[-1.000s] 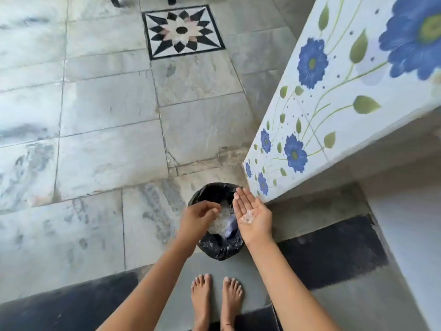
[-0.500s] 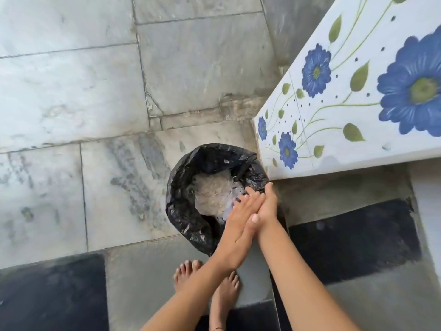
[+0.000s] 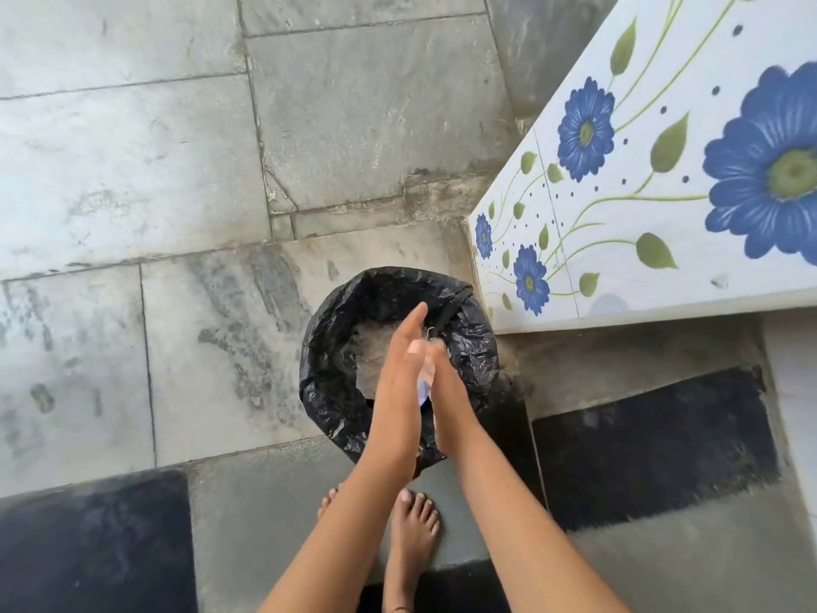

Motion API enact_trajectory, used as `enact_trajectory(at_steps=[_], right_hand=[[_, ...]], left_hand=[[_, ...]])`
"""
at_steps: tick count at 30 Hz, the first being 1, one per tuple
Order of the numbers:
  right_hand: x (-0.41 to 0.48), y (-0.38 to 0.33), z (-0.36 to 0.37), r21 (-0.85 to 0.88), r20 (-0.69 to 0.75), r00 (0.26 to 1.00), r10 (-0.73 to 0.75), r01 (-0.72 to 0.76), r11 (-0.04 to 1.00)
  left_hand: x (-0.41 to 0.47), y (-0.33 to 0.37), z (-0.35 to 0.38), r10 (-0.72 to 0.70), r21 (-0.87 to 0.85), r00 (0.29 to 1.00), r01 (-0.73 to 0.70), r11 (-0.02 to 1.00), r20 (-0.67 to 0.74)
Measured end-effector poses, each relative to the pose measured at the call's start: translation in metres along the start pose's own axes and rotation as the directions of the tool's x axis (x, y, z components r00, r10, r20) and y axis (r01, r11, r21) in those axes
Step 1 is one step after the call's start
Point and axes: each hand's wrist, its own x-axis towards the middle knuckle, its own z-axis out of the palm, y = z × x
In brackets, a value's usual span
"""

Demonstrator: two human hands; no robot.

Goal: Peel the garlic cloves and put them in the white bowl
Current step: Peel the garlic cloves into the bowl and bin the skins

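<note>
1. Grey stone lay under bare feet (image 3: 413, 528).
2. Left hand (image 3: 395, 382) and right hand (image 3: 448, 391) were pressed flat together, fingers straight, with papery skins (image 3: 424, 384) caught between the palms.
3. Beneath them stood a black-lined bin (image 3: 327, 369) with pale scraps inside.
4. Neither cloves nor white bowl showed; peeling looked finished, leaving only waste to shed.
5. Flowered counter (image 3: 641, 241) lay beyond.

Black bag (image 3: 327, 347): round-mouthed, on floor, centre, just beside counter corner | Counter (image 3: 619, 241): right, white tiles, blue flowers | Floor (image 3: 132, 148): grey stone slabs | Dark mats: near left (image 3: 88, 546), near right (image 3: 654, 440)
</note>
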Motion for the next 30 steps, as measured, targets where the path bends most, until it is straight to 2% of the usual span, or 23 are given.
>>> enact_trajectory(at_steps=[1,2,3,4,6,11,15,18,22,25,28,30], right_hand=[[0.001,-0.003,0.003,0.084,-0.006,0.999,0.032,-0.031,0.996],[0.001,-0.005,0.005,0.177,-0.023,0.999,0.046,-0.041,0.983],[0.002,-0.007,0.005,0.25,-0.048,0.998,0.035,-0.022,0.968],[0.002,-0.011,0.004,0.299,-0.077,0.997,0.006,0.018,0.954],[0.001,-0.019,-0.004,0.374,-0.113,0.992,-0.049,0.088,0.923],[-0.041,-0.039,-0.008,0.33,-0.112,0.992,0.065,-0.024,0.944],[-0.14,-0.089,0.006,0.253,-0.164,0.986,0.039,0.004,0.968],[-0.225,-0.123,0.015,0.196,-0.212,0.977,-0.03,0.073,0.978],[-0.375,-0.172,0.009,0.05,-0.285,0.912,-0.293,0.32,0.946],[-0.486,-0.185,-0.012,-0.097,-0.314,0.79,-0.526,0.525,0.846],[-0.566,-0.169,-0.041,-0.251,-0.387,0.611,-0.691,0.651,0.717],[-0.61,-0.151,-0.065,-0.31,-0.487,0.484,-0.727,0.682,0.662]], left_hand=[[0.0,-0.011,-0.006,0.017,0.059,1.0,-0.018,0.998,0.014],[0.002,-0.026,-0.005,-0.035,0.152,0.997,0.024,0.988,0.073],[0.004,-0.039,-0.007,-0.115,0.296,0.991,0.089,0.951,0.072],[0.007,-0.053,-0.013,-0.222,0.369,0.974,0.188,0.91,0.051],[0.016,-0.054,-0.023,-0.371,0.434,0.925,0.366,0.823,-0.077],[-0.01,0.003,-0.035,-0.325,0.436,0.944,0.314,0.843,-0.052],[-0.071,0.099,-0.039,-0.203,0.48,0.979,0.188,0.857,-0.021],[-0.12,0.176,-0.038,-0.058,0.5,0.997,0.021,0.866,0.058],[-0.21,0.294,-0.027,0.155,0.543,0.969,-0.236,0.806,0.191],[-0.277,0.358,-0.004,0.281,0.523,0.9,-0.425,0.739,0.334],[-0.337,0.396,0.033,0.414,0.423,0.752,-0.641,0.64,0.513],[-0.371,0.409,0.065,0.462,0.356,0.635,-0.751,0.556,0.619]])
